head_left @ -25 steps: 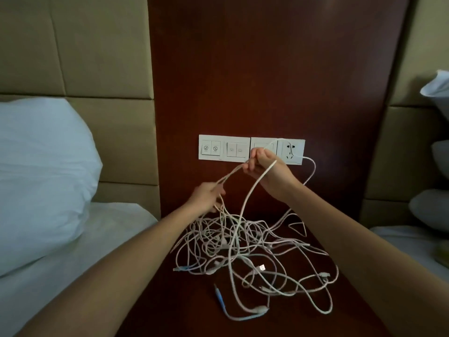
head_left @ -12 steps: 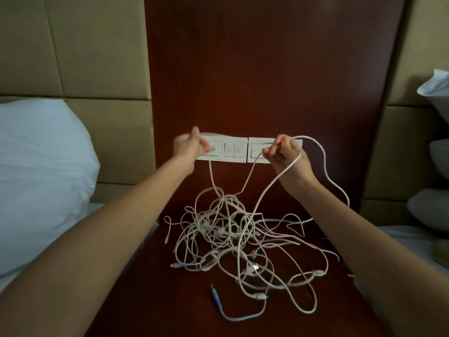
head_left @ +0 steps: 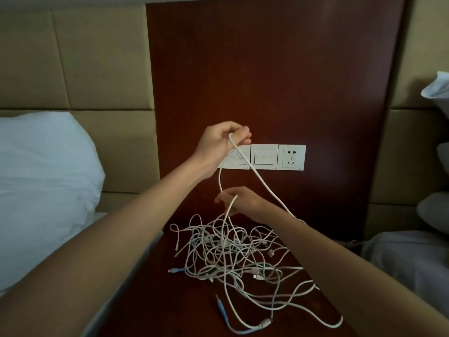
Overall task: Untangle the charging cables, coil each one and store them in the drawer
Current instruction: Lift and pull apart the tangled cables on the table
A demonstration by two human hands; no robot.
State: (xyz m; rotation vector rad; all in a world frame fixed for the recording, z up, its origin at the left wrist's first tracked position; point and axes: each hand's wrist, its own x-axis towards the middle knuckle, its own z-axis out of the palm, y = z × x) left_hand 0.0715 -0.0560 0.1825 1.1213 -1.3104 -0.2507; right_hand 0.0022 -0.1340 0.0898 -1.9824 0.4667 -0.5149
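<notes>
1. Far left: a white pillow [head_left: 43,178] lies on the bed beside the surface [head_left: 170,312]. It plays no part

2. My left grip [head_left: 222,139] is raised in front of the switch plate [head_left: 264,156], fingers closed round a bend of the white cable [head_left: 220,178]

3. From that bend one strand drops in a short slack loop to my right grip [head_left: 243,200], which is lower and has its fingers curled round the strand. Below the right grip the strand runs down into the tangle of cables [head_left: 230,254], which lies mid-surface. The second strand slants down to the right across my right forearm; its end is hidden

4. Axis: the held section runs near vertical, with its upper end at the left grip and its lower end pointing into the tangle. Loose plugs in the heap point every way

5. Likely faults from here:
- Pulling upward against crossing loops would tighten them into a knot
- Lifting too far could raise the whole heap and drag plugs off the surface edge
- The strand over my forearm may snag as I move

6. Right: the wall socket [head_left: 291,158] has nothing plugged in. The drawer is not in view
</notes>
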